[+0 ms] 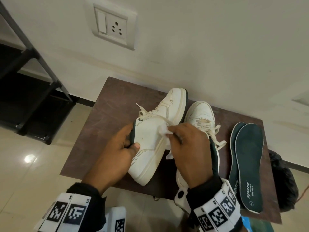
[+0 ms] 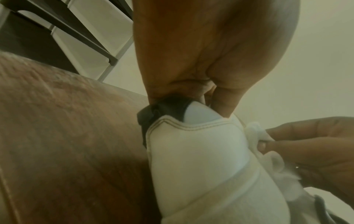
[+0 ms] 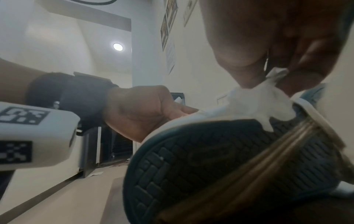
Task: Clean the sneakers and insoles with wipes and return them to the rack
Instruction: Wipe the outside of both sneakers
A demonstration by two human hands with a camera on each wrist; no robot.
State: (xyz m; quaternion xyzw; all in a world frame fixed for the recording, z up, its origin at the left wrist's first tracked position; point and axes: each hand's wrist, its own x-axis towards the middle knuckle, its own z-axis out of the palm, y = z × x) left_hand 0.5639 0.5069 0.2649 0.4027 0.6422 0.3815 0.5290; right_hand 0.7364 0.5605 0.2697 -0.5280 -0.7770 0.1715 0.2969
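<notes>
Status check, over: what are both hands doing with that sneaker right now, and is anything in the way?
Left hand grips tilted sneaker at its collar. Right hand pinches wipe against its side. Second sneaker and insoles rest on table. Nothing in the way.

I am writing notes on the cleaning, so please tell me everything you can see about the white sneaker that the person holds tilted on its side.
The held sneaker is white, leather-like, with contrast stitching, cream laces, a cream midsole and a dark ribbed outsole. A small brownish spot marks its side. It lies tilted on its side over the brown table. The left hand grips its dark-lined collar; the right hand presses a white wipe against it.
</notes>
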